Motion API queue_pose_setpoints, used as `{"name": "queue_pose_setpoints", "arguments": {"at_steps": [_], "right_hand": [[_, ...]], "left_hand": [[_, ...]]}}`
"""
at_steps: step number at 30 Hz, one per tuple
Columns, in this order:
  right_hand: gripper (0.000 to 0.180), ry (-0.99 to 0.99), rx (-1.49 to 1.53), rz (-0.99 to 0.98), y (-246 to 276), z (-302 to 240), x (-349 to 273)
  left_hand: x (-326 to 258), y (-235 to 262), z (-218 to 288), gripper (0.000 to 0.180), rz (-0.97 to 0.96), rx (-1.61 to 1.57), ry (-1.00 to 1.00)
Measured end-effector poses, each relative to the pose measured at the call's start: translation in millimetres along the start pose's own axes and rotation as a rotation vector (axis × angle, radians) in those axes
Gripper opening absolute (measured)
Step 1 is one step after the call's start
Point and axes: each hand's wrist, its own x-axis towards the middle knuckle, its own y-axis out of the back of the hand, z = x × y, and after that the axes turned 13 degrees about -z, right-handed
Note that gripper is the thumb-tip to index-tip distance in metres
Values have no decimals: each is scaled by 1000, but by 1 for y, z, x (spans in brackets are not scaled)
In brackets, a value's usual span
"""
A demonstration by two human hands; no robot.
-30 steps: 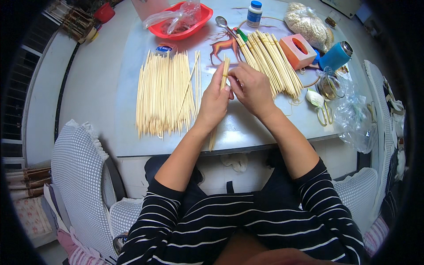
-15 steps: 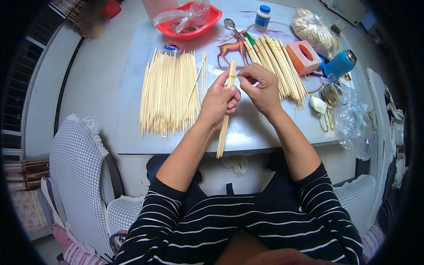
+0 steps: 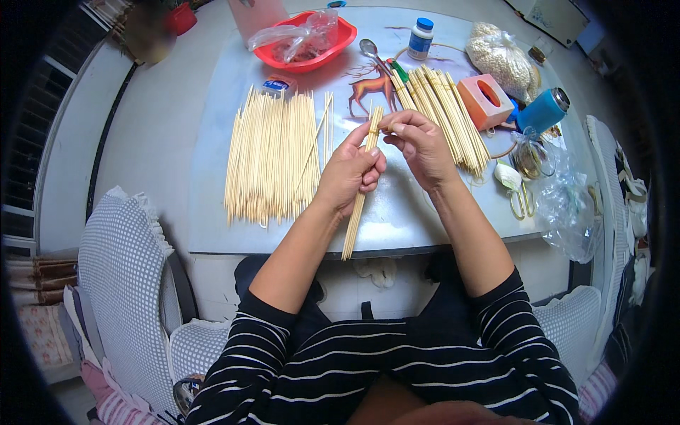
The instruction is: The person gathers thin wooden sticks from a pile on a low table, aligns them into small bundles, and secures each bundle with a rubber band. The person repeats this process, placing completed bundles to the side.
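My left hand (image 3: 348, 173) is closed around a slim bundle of bamboo skewers (image 3: 354, 219), tilted with its upper end away from me. A thin yellowish rubber band (image 3: 374, 131) circles the bundle near its top. Right beside that band, the fingertips of my right hand (image 3: 423, 149) pinch it; the exact grip is too small to see clearly. To the left lies a wide spread of loose skewers (image 3: 265, 159), with a few single ones apart at its right side. Several tied skewer bundles (image 3: 446, 117) rest beyond my right hand.
Along the table's far side are a red basin (image 3: 312, 60) with a plastic bag, a spoon (image 3: 368, 48), a white bottle (image 3: 421, 39) and a bulging bag (image 3: 499, 57). At right stand a tissue box (image 3: 476, 106), blue flask (image 3: 544, 112), scissors (image 3: 523, 204) and clear plastic (image 3: 570, 212).
My right hand's fingers have turned and opened out from a tighter curl, still at the band. My left hand keeps its hold on the bundle. The whole view has shifted slightly.
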Motion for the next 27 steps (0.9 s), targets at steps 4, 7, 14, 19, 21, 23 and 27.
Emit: {"name": "queue_pose_setpoints", "arguments": {"at_steps": [4,7,14,19,21,23,27], "right_hand": [[11,-120,-20,-33,5,-3,2],[14,-161,-295,-68,13,-7,4],[24,-156,-603,-205,20,-19,2],[19,-145,9,-142,21,-21,2],[18,-145,227,-121,27,-15,1],[18,-156,403,-54,28,-10,-1],[23,-186,479,-42,23,-11,-2]], "left_hand": [[0,3,1,53,3,-9,-34],[0,2,5,51,3,-9,-70],[-1,1,5,40,-68,-73,-126],[-1,1,7,37,-88,-76,-143],[0,-1,5,37,-99,-67,-132],[1,-2,5,37,-94,-47,-130],[-1,-2,4,36,-48,9,-123]]}}
